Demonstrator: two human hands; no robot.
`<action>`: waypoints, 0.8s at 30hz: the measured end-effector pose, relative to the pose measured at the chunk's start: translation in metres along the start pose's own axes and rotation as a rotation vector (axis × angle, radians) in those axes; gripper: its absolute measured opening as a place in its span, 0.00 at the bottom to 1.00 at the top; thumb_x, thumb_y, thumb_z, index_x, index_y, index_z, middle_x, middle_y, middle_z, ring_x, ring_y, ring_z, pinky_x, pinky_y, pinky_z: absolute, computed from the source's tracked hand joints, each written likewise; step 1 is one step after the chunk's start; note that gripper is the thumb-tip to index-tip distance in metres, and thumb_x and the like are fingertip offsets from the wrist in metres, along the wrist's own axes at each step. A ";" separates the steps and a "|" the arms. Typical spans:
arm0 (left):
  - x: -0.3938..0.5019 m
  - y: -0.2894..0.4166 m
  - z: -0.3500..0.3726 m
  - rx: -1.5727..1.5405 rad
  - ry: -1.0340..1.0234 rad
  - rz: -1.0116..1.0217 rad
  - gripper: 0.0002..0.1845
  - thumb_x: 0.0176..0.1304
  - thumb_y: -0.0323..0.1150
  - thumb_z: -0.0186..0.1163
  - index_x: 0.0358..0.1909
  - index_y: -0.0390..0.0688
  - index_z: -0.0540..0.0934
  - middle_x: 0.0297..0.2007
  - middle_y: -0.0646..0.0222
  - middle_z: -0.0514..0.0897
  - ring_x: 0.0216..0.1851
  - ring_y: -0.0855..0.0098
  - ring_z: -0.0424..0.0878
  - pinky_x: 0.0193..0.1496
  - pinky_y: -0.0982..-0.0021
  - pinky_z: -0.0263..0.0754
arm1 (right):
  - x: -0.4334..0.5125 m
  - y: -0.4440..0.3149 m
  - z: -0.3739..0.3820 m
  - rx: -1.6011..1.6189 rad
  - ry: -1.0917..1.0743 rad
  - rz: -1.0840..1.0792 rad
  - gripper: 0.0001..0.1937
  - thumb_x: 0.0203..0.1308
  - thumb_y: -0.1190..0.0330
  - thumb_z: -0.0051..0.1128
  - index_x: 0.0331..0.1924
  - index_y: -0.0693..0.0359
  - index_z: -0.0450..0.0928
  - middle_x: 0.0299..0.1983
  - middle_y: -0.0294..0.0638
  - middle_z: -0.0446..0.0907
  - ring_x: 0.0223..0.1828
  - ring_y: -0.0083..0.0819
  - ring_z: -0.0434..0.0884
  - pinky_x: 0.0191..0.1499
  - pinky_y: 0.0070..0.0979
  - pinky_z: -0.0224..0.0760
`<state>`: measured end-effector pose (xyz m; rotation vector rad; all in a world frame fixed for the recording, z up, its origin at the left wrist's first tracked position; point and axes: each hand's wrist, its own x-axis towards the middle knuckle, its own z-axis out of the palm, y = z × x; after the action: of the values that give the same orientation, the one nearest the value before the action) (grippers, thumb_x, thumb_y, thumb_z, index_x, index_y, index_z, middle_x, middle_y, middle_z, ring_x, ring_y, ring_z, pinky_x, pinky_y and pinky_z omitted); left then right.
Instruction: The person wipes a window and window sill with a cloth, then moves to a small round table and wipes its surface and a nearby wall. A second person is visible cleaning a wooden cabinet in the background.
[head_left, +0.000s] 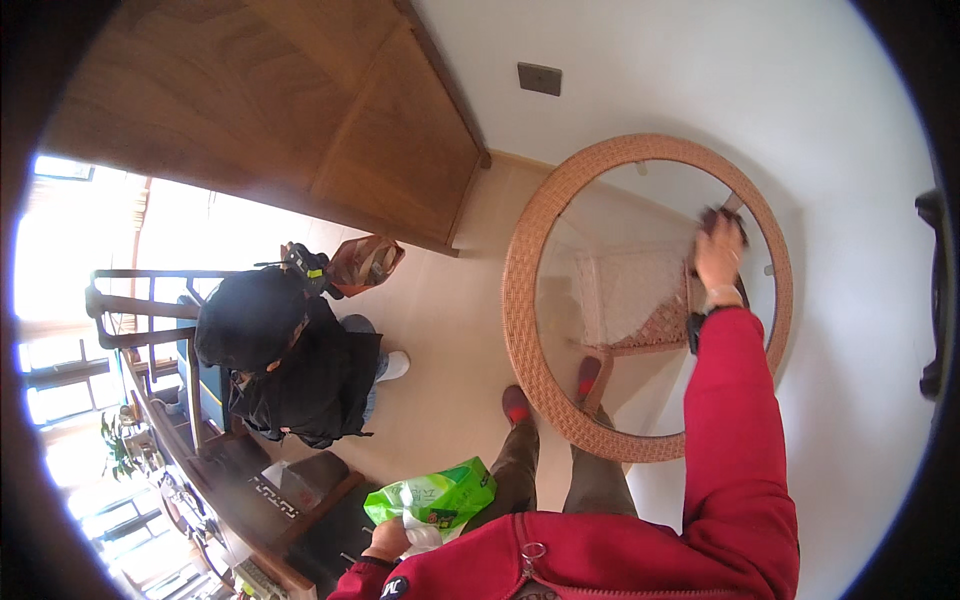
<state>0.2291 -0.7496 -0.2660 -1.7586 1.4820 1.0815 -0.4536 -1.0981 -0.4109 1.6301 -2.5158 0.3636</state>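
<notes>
A round glass-topped table (520, 300) with a woven wicker rim stands before me. My right hand (720, 251) reaches over its right side, pressing a dark, blurred cloth (731, 219) against the glass. Part of the cloth is hidden beneath the fingers. At the lower left, my left hand (388, 540) grips a bright green plastic bag (442, 491) bearing writing. White, crumpled material (424, 534) shows at the bag's mouth beside that hand. Through the glass, a wicker shelf or seat with a pale top (634, 289) is visible.
A person in black (307, 375) is at the left, close to a reddish-brown bag (367, 264). A wooden cabinet (397, 142) stands at the upper left. The white wall (847, 300) borders the table's right side. A wooden bench with dark cushions (315, 480) lies lower left.
</notes>
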 end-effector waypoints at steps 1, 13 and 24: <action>-0.002 0.009 -0.005 0.009 -0.029 -0.060 0.17 0.52 0.41 0.59 0.40 0.41 0.80 0.35 0.50 0.84 0.39 0.50 0.83 0.42 0.54 0.77 | 0.012 -0.038 -0.002 0.013 -0.107 -0.028 0.26 0.59 0.59 0.48 0.59 0.65 0.69 0.58 0.58 0.70 0.62 0.52 0.66 0.63 0.46 0.57; 0.045 -0.020 0.076 -0.768 -0.034 0.006 0.20 0.51 0.43 0.63 0.43 0.42 0.80 0.36 0.52 0.84 0.40 0.50 0.82 0.43 0.55 0.77 | -0.021 -0.197 -0.049 0.022 -0.714 -0.800 0.31 0.65 0.56 0.44 0.70 0.57 0.56 0.73 0.46 0.51 0.74 0.41 0.48 0.72 0.46 0.37; 0.028 0.038 0.000 -0.235 0.038 0.090 0.20 0.50 0.45 0.63 0.41 0.43 0.80 0.35 0.51 0.84 0.38 0.49 0.82 0.41 0.53 0.77 | 0.028 0.062 -0.056 -0.042 -0.168 0.191 0.29 0.61 0.60 0.49 0.65 0.64 0.61 0.69 0.53 0.57 0.71 0.48 0.54 0.70 0.46 0.47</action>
<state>0.1929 -0.7711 -0.2876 -1.8951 1.5205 1.3204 -0.5232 -1.0835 -0.3585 1.4664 -2.7921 0.1973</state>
